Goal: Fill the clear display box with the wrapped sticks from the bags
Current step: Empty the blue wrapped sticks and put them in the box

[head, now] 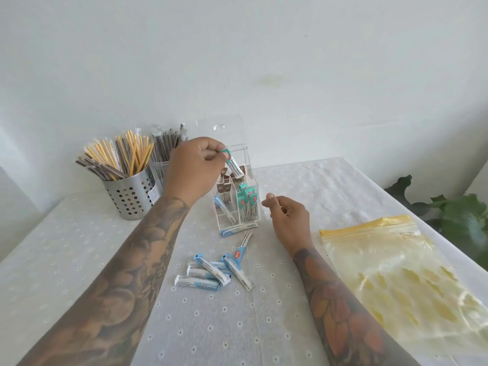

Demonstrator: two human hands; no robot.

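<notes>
1. One green-ended stick pinched at its top by left hand, tilted over the clear display box; right hand loosely curled, empty, just beside the box
2. Risk: tilt may catch a divider, so the stick lands among the brown sticks
3. Risk: left wrist may nudge the light box
4. Loose blue sticks lie on the table, unloaded

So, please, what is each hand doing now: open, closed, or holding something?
Left hand: pinches a green-tipped stick above the clear display box.
Right hand: loosely curled, holds nothing, beside the box.
</notes>
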